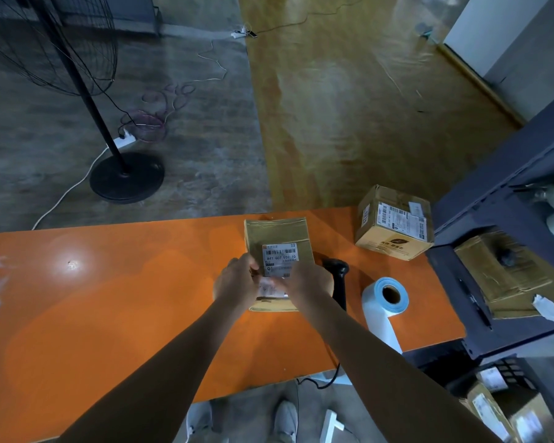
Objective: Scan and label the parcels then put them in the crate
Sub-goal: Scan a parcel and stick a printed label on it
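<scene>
The parcel (279, 238) lay flat on the desk (109, 282) straight ahead of me, its long axis running away, while my left hand (237, 279) and right hand (307, 282), equally near, each pinched a blurred label (271, 288) over its near end.

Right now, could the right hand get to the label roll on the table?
Probably yes. The label roll sits just right of the right hand, with only the low black scanner lying between them. But both it and the left hand are busy pinching a label on the parcel.
</scene>
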`<state>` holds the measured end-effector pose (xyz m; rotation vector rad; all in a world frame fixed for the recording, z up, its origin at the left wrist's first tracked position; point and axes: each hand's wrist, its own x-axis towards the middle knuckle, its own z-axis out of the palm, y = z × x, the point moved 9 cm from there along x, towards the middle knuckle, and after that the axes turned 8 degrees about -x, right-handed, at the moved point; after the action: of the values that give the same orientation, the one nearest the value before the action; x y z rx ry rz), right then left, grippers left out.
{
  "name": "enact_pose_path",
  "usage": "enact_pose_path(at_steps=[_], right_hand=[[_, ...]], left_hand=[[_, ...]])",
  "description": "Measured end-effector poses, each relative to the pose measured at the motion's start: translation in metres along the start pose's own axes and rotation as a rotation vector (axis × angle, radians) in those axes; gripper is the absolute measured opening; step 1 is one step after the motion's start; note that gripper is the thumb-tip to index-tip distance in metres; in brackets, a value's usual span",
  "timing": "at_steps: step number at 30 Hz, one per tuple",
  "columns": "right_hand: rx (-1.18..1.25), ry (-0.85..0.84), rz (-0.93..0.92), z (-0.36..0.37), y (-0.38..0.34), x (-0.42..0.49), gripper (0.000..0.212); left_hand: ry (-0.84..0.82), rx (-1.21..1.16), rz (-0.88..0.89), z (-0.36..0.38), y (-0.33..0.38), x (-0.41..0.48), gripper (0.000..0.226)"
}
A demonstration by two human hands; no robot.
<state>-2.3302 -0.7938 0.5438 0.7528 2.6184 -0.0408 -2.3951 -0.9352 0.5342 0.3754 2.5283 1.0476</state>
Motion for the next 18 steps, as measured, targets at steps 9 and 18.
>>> enact_pose_path(at_steps=[9, 18], right_hand=[[0.143, 0.073, -0.085, 0.006, 0.013, 0.002, 0.048], [0.228, 0.024, -0.131, 0.005, 0.013, -0.003, 0.041]], left_hand=[[-0.245, -0.416, -0.069, 0.009, -0.013, -0.008, 0.038], [-0.254, -0.395, -0.073, 0.005, -0.007, -0.011, 0.055]])
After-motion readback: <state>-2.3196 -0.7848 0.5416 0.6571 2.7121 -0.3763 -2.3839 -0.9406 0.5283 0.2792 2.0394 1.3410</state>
